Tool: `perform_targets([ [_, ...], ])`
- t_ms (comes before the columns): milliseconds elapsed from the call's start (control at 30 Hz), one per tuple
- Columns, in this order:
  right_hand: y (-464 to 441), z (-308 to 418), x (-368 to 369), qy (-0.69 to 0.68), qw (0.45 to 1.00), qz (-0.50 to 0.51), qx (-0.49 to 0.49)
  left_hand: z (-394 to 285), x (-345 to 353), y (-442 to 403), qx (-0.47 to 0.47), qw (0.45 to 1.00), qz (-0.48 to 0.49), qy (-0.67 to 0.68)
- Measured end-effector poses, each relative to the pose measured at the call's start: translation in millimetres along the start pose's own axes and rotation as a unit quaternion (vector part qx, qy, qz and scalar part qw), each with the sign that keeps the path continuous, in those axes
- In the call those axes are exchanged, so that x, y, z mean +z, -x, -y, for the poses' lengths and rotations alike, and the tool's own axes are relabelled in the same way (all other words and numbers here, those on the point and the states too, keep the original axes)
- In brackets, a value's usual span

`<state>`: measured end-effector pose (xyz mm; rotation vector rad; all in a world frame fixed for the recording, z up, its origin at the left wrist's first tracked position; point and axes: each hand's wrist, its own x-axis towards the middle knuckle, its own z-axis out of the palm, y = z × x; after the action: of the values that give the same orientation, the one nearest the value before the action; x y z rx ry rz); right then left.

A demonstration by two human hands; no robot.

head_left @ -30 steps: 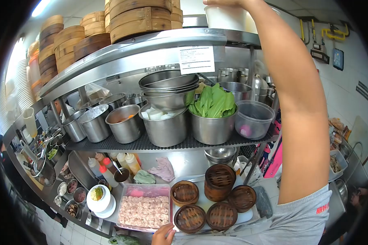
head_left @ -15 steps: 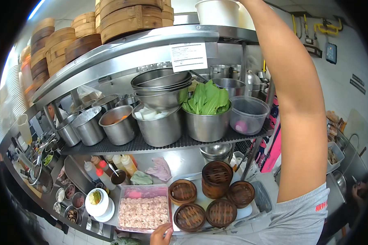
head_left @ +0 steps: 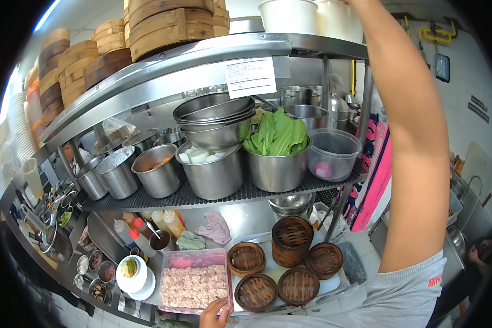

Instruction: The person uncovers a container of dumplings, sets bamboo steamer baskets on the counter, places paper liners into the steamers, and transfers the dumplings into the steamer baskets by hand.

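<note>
My left hand [head_left: 215,312] is closed at the near right corner of a clear plastic tub [head_left: 229,281], its fingers curled on the rim. Rows of pale pink dumplings [head_left: 194,285] fill most of the tub. My right arm reaches up to the top shelf, where only part of my right hand [head_left: 356,2] shows at the frame's upper edge. It is at the rim of the right one of two white containers [head_left: 338,21]; its fingers are cut off. Small round bamboo steamers [head_left: 255,292] stand right of the tub, two of them stacked.
Large bamboo steamers [head_left: 172,27] are piled on the top shelf [head_left: 169,68]. The middle shelf holds metal pots [head_left: 213,175], leafy greens [head_left: 276,134] and a clear round container [head_left: 333,158]. Squeeze bottles [head_left: 142,240], cloths [head_left: 216,228] and a white scale [head_left: 134,275] are below.
My right hand has moved right along the top shelf, from the left white container to the right one. The view has shifted slightly. My left hand stays at the tub's corner.
</note>
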<state>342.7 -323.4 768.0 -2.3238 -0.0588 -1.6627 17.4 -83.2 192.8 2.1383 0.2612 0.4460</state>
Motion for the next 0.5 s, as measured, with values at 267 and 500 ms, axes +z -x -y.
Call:
perform_targets([
  [267,-27,-59,-2,-0.044,0.999,0.026,0.018,-15,-10,-2,-0.001,0.999,-0.008,-0.038],
  [500,77,-38,-68,-0.398,0.899,-0.161,-0.090,6,-11,-29,0.110,0.990,-0.069,-0.062],
])
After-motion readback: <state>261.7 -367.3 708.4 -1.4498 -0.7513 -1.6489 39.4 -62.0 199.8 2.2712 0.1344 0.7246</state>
